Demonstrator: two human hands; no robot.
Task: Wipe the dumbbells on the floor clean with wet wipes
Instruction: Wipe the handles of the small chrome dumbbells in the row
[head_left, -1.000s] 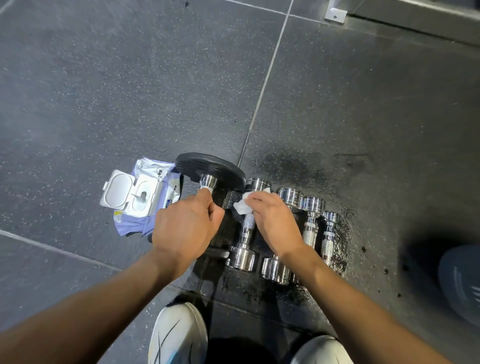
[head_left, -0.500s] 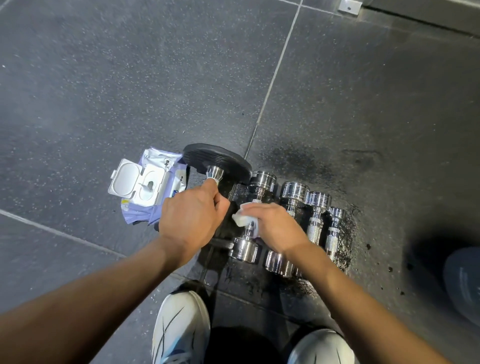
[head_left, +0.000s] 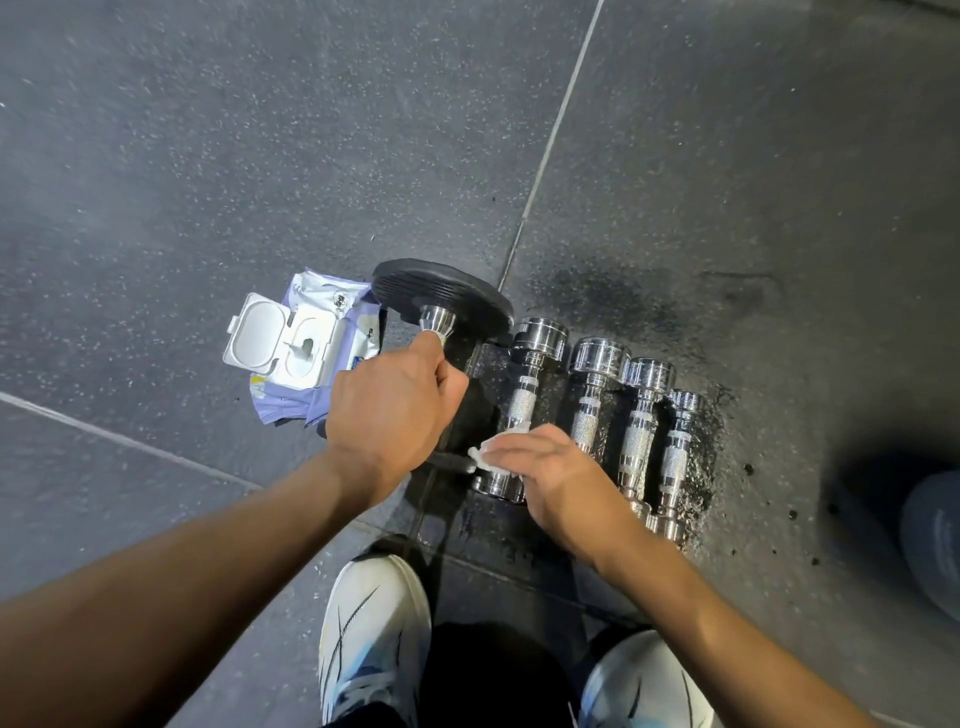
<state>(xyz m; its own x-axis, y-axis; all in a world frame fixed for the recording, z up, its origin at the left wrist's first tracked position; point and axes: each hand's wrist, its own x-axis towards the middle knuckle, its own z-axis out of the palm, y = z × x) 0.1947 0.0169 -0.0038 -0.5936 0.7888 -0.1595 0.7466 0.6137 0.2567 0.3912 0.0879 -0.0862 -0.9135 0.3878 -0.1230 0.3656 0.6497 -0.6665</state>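
Observation:
Several chrome dumbbells (head_left: 592, 384) lie side by side on the dark floor. To their left, my left hand (head_left: 389, 410) grips the handle of a large black-plated dumbbell (head_left: 441, 296), tilting its far end up. My right hand (head_left: 550, 467) holds a white wet wipe (head_left: 493, 449) against the near part of the leftmost chrome dumbbell (head_left: 524, 395), covering its near end. An open purple pack of wet wipes (head_left: 296, 348) lies on the floor left of the black plate, with its white lid flipped up.
The floor under the chrome dumbbells is wet and dark (head_left: 706, 457), with small black specks to the right. My two white shoes (head_left: 374, 634) stand just below the dumbbells. A blurred bluish object (head_left: 935, 540) sits at the right edge.
My right hand has slid the wipe along the leftmost chrome dumbbell from its far head toward the near end. My left hand keeps its grip on the black dumbbell.

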